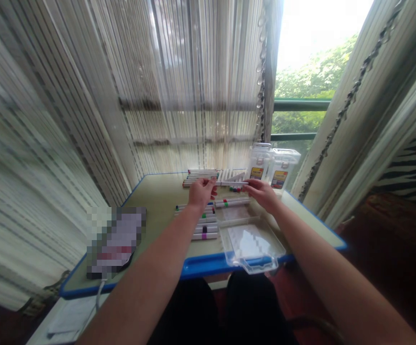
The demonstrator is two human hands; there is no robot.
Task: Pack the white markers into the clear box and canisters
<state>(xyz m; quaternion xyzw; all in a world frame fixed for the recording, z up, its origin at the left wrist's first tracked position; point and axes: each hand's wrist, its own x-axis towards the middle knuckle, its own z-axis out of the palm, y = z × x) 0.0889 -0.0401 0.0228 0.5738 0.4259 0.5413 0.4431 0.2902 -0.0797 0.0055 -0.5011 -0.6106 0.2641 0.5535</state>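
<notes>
A slim white marker (233, 183) spans the gap between my two hands above the table. My left hand (202, 192) pinches its left end, and the fingers of my right hand (260, 190) close on its right end. Just below, an open clear plastic case (253, 242) lies with its lid toward me, and several white markers (231, 202) with red and green bands rest at its far part. Left of the case, several markers (205, 229) lie side by side with purple, black and green bands. Behind my left hand is another row of markers (197, 177).
Two upright clear plastic cases (279, 167) with yellow labels stand at the table's back right. A pixelated flat object (118, 242) with a white cable (100, 290) lies at the left. The table (157, 191) has a blue edge, with string curtains (193, 72) behind it.
</notes>
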